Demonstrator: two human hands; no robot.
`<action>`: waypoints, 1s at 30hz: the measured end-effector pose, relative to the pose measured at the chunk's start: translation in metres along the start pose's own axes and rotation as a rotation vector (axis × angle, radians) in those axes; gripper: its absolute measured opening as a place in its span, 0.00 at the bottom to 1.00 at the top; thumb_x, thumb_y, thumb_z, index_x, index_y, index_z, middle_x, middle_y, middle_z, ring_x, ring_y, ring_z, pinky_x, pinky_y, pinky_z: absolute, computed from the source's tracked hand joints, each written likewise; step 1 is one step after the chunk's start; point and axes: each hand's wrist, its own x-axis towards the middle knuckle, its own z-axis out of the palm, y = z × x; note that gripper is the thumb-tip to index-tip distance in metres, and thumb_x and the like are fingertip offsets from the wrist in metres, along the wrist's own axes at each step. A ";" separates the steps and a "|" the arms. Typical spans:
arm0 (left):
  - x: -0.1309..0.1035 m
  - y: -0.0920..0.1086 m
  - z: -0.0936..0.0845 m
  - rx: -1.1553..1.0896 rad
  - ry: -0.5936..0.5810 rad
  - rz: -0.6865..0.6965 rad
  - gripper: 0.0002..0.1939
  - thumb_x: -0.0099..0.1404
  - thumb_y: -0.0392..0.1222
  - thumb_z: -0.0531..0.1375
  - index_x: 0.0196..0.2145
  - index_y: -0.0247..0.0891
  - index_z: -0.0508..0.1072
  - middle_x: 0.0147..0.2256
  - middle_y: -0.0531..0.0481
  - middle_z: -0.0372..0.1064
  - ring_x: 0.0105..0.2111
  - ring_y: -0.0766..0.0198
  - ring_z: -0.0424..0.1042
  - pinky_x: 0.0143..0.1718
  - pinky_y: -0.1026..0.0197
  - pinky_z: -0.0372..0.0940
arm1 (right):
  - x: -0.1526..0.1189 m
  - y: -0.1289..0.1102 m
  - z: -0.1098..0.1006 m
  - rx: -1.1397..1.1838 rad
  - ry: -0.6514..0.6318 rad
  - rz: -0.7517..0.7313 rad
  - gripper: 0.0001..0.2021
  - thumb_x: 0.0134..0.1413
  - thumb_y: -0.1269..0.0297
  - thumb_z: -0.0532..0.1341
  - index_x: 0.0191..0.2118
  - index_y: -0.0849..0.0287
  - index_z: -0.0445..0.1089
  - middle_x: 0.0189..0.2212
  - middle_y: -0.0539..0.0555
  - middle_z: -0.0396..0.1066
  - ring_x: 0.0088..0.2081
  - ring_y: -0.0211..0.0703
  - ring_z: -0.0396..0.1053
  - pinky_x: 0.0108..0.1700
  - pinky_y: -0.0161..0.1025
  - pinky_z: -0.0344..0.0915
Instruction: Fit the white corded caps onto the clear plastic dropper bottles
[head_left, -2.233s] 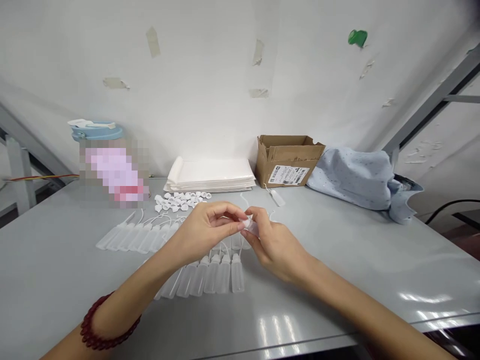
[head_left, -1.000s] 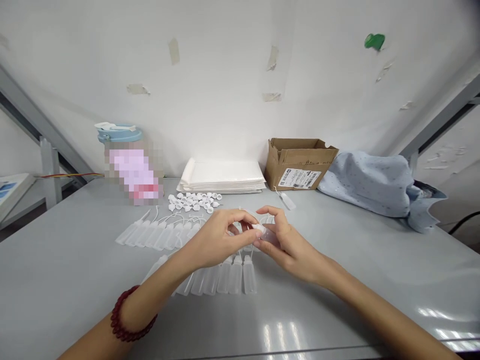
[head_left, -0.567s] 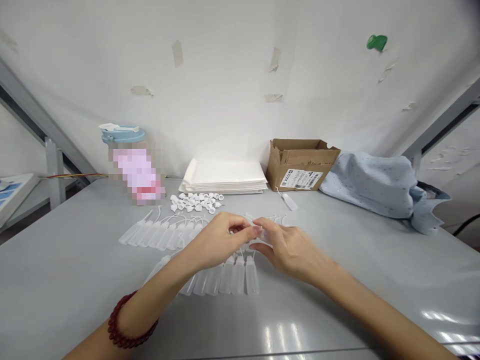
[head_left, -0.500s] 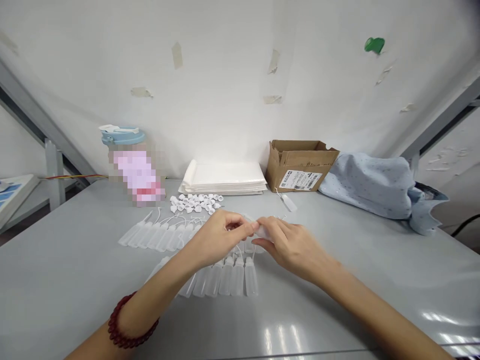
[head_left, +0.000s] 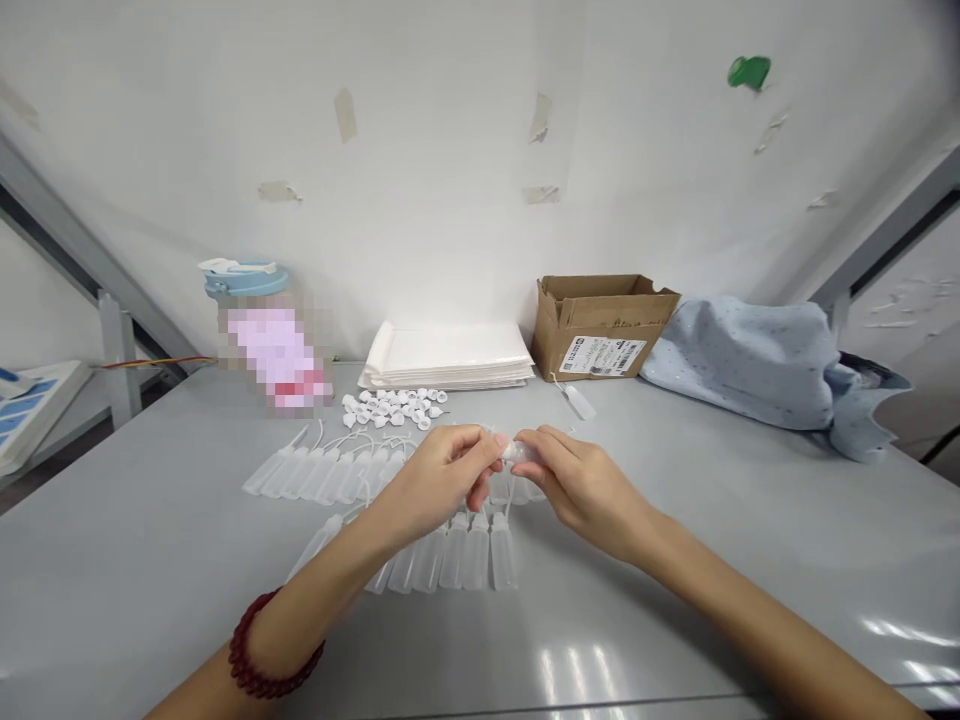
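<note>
Above the table's middle, my right hand (head_left: 581, 485) is closed around the body of a small translucent plastic bottle (head_left: 523, 453). The thumb and fingertips of my left hand (head_left: 450, 475) pinch its neck end; whether a cap sits there is hidden by the fingers. Below and beyond my hands lie more such bottles, one row in front (head_left: 475, 558) and one farther back (head_left: 330, 474), with thin white strap-like pieces at their tops. Part of both rows is hidden by my left arm. Past the back row lies a pile of small white caps (head_left: 394, 407).
A stack of white bags or sheets (head_left: 450, 356) stands by the wall. Right of it are an open cardboard box (head_left: 600, 325), a lone small bottle (head_left: 579, 402) and a light blue cloth (head_left: 742, 365). A blurred container with a blue lid (head_left: 246, 280) stands left.
The bottle shows more between my hands, and my left fingertips have shifted around its neck end. My right hand keeps hold of the body. The view has shifted slightly.
</note>
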 end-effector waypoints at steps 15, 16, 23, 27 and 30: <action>0.002 -0.010 -0.003 0.548 0.069 0.443 0.09 0.69 0.40 0.51 0.33 0.37 0.68 0.33 0.50 0.68 0.33 0.63 0.66 0.34 0.62 0.60 | 0.007 0.004 -0.019 0.461 -0.234 0.204 0.16 0.65 0.56 0.48 0.35 0.60 0.69 0.23 0.49 0.63 0.23 0.37 0.58 0.27 0.35 0.57; 0.002 -0.011 -0.004 0.574 0.066 0.491 0.08 0.68 0.39 0.51 0.34 0.37 0.68 0.34 0.49 0.68 0.34 0.63 0.66 0.35 0.62 0.60 | 0.007 0.004 -0.020 0.498 -0.250 0.225 0.16 0.65 0.56 0.49 0.34 0.60 0.69 0.23 0.48 0.62 0.23 0.36 0.57 0.27 0.35 0.56; 0.011 -0.017 -0.012 0.717 0.044 0.579 0.11 0.70 0.40 0.49 0.38 0.37 0.70 0.37 0.47 0.70 0.39 0.60 0.66 0.41 0.60 0.61 | 0.008 0.005 -0.013 0.792 -0.327 0.449 0.20 0.61 0.50 0.51 0.26 0.60 0.64 0.18 0.43 0.48 0.20 0.32 0.47 0.22 0.33 0.47; 0.028 -0.015 -0.052 0.740 0.134 0.334 0.16 0.69 0.46 0.47 0.37 0.37 0.72 0.35 0.48 0.73 0.35 0.61 0.70 0.36 0.62 0.63 | 0.011 0.020 -0.002 0.702 -0.037 0.565 0.19 0.60 0.48 0.50 0.29 0.59 0.63 0.19 0.44 0.50 0.20 0.33 0.50 0.22 0.33 0.48; 0.037 -0.018 -0.082 0.803 0.226 0.222 0.16 0.65 0.44 0.49 0.32 0.35 0.74 0.31 0.45 0.74 0.32 0.57 0.71 0.36 0.58 0.63 | 0.014 0.044 0.002 0.348 0.064 0.578 0.19 0.63 0.52 0.44 0.37 0.59 0.64 0.23 0.48 0.60 0.24 0.38 0.59 0.26 0.34 0.56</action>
